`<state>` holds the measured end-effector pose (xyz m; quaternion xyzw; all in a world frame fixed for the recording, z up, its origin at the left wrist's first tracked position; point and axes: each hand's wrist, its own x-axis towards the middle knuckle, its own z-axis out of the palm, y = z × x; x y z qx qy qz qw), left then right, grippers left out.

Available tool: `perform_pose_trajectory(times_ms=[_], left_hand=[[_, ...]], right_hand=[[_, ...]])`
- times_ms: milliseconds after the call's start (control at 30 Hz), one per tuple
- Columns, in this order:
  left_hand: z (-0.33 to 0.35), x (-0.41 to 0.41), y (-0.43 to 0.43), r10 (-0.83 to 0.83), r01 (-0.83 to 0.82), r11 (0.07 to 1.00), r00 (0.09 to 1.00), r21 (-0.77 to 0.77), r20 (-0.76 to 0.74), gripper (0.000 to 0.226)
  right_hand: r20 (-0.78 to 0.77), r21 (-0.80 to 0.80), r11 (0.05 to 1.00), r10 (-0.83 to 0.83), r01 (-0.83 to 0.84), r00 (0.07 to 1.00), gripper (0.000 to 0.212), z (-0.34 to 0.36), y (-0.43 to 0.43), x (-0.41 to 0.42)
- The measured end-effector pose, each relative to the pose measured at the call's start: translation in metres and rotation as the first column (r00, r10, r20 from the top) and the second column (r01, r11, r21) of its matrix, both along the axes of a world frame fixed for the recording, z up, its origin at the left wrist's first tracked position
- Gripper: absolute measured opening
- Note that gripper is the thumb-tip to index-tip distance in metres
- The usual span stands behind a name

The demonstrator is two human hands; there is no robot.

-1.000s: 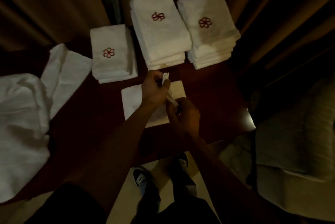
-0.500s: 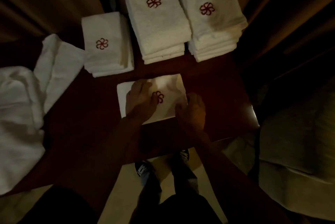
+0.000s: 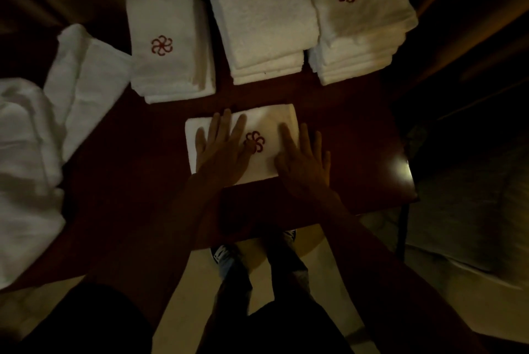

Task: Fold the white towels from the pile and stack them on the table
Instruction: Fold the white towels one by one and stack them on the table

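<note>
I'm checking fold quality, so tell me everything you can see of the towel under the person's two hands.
The folded towel is a white, terry-looking rectangle lying flat on the dark reddish table, near its front edge. A dark red pinwheel emblem faces up near its middle. The left hand lies flat on its left half and the right hand over its right edge, fingers straight, pressing it down.
</note>
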<state>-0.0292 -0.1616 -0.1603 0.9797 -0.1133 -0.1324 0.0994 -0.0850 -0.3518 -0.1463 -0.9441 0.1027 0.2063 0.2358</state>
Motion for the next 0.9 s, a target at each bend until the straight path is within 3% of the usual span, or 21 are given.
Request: perform_pose_trajectory(times_ms=[200,367,500,633,733,900], left_hand=[[0.01,0.009,0.013,-0.003,0.003,1.0,1.0,0.023,0.015,0.064],[0.023,0.008,0.021,0.167,-0.158,0.983,0.981,0.097,-0.093,0.081],[0.03,0.001,0.026,0.27,-0.263,0.962,0.954,0.066,-0.13,0.086],[0.026,-0.008,0.036,0.392,-0.423,0.906,0.833,0.008,-0.39,0.103],[0.014,-0.018,0.047,0.398,-0.478,0.876,0.793,-0.065,-0.462,0.108],[0.011,-0.033,0.061,0.364,-0.509,0.835,0.796,-0.21,-0.484,0.087]], right_hand=[[0.055,-0.07,0.984,-0.161,0.165,0.985,0.075,0.007,0.012,-0.006],[0.133,-0.003,0.917,-0.394,0.398,0.909,0.089,0.013,0.025,-0.018],[-0.002,0.127,0.846,-0.522,0.518,0.853,0.082,0.008,0.044,-0.026],[-0.034,0.245,0.819,-0.527,0.519,0.849,0.062,0.006,0.064,-0.035],[-0.079,0.322,0.764,-0.566,0.559,0.82,0.059,0.011,0.069,-0.038],[-0.195,0.389,0.648,-0.637,0.655,0.746,0.056,0.014,0.076,-0.043]])
